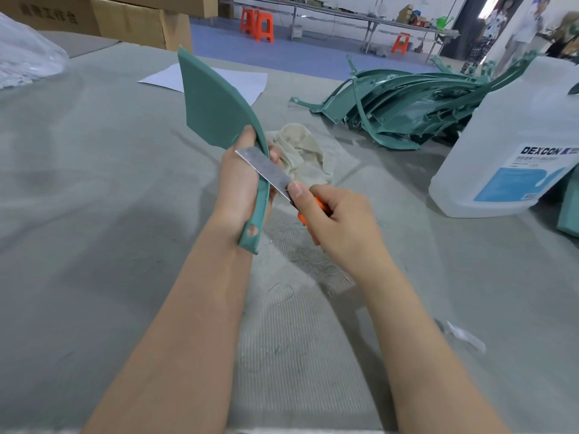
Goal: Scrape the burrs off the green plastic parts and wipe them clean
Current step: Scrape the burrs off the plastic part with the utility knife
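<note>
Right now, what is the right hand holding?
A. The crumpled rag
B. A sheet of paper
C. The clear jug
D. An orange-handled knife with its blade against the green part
D: the right hand grips the orange-handled knife, whose blade lies across the edge of the green part held in the left hand; the rag, jug and paper lie on the table.

Two hands (241, 183) — one knife (269, 170), one rag (305, 151), three stools (257, 25).
</note>
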`<action>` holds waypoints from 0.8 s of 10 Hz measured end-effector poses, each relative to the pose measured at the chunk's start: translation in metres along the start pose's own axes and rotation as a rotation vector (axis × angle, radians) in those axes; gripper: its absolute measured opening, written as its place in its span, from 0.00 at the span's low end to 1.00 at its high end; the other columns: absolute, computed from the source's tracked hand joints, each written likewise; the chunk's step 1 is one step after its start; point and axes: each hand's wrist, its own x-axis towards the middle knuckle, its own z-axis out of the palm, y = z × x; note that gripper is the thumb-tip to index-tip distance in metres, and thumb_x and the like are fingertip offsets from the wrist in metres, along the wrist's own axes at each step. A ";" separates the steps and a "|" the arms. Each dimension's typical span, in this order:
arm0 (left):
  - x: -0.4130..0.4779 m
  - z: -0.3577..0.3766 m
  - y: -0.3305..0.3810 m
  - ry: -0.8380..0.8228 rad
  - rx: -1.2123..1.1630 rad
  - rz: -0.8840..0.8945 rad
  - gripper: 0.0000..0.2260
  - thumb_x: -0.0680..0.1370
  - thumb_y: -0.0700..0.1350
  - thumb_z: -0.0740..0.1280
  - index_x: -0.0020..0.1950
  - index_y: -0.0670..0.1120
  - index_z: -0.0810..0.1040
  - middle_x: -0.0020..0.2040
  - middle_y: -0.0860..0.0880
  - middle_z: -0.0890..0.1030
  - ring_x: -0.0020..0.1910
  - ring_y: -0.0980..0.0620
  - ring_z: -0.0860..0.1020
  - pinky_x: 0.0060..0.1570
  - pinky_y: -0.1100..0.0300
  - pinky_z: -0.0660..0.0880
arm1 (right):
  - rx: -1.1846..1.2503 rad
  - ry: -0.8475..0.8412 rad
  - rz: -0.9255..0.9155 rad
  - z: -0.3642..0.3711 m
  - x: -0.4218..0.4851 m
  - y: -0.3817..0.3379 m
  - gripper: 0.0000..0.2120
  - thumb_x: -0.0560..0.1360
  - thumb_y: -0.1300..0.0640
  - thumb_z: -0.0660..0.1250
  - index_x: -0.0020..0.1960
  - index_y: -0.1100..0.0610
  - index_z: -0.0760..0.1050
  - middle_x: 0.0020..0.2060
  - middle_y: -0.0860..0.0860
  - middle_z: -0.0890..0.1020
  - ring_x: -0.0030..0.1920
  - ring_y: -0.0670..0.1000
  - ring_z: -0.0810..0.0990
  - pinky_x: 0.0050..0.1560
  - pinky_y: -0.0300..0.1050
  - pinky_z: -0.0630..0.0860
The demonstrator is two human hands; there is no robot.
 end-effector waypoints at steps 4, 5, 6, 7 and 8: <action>-0.002 0.000 0.001 -0.055 -0.015 -0.008 0.16 0.83 0.46 0.56 0.35 0.46 0.66 0.22 0.57 0.71 0.22 0.59 0.69 0.26 0.66 0.67 | 0.051 -0.041 -0.026 -0.002 -0.001 -0.001 0.24 0.78 0.40 0.59 0.29 0.52 0.67 0.26 0.59 0.74 0.28 0.58 0.73 0.31 0.56 0.73; 0.001 0.009 0.005 -0.005 -0.074 -0.083 0.17 0.83 0.45 0.54 0.34 0.45 0.64 0.20 0.54 0.67 0.17 0.57 0.64 0.20 0.68 0.61 | 0.054 -0.071 -0.034 -0.002 -0.002 -0.003 0.25 0.75 0.35 0.57 0.29 0.52 0.68 0.25 0.56 0.74 0.27 0.55 0.73 0.30 0.52 0.72; 0.005 0.003 0.010 -0.035 -0.192 -0.165 0.17 0.84 0.46 0.52 0.35 0.45 0.63 0.20 0.52 0.65 0.15 0.57 0.61 0.15 0.72 0.55 | 0.017 -0.140 -0.100 0.004 -0.006 -0.007 0.23 0.76 0.38 0.59 0.28 0.50 0.68 0.22 0.48 0.73 0.25 0.46 0.71 0.30 0.41 0.68; 0.008 -0.004 0.012 -0.017 -0.222 -0.129 0.16 0.84 0.45 0.52 0.36 0.45 0.63 0.20 0.52 0.66 0.16 0.58 0.61 0.15 0.70 0.55 | -0.011 -0.198 -0.155 0.007 -0.009 -0.010 0.23 0.76 0.41 0.60 0.29 0.56 0.71 0.24 0.54 0.75 0.27 0.52 0.72 0.32 0.45 0.68; 0.005 -0.003 0.012 -0.025 -0.218 -0.119 0.15 0.83 0.44 0.52 0.36 0.45 0.63 0.21 0.52 0.66 0.16 0.58 0.61 0.15 0.69 0.56 | 0.009 -0.250 -0.183 0.004 -0.010 -0.013 0.25 0.76 0.42 0.61 0.31 0.61 0.71 0.26 0.59 0.75 0.28 0.54 0.71 0.31 0.48 0.68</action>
